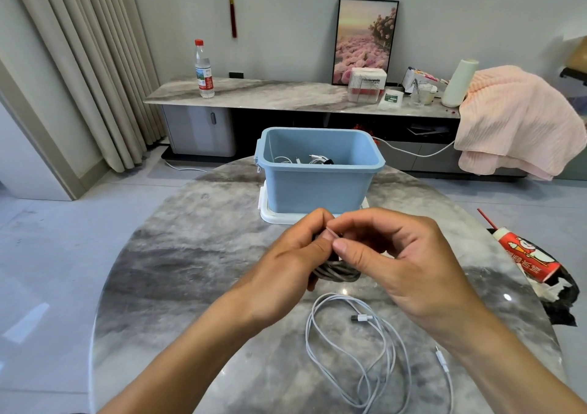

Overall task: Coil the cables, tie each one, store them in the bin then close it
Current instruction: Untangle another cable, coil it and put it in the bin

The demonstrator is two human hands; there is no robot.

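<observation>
My left hand [297, 254] grips a coiled grey cable [338, 270] above the middle of the round marble table [190, 270]. My right hand [390, 254] pinches a thin tie [333, 233] at the top of that coil. A loose white cable [349, 350] lies uncoiled on the table below my hands. The blue bin [317, 185] stands open behind my hands, with white cables [314, 158] inside. It rests on its white lid [276, 216].
A red and white snack packet [533, 259] lies at the table's right edge on a dark wrapper. Behind the table runs a low cabinet with a water bottle [203, 70], a framed picture, boxes and a pink blanket [514, 118].
</observation>
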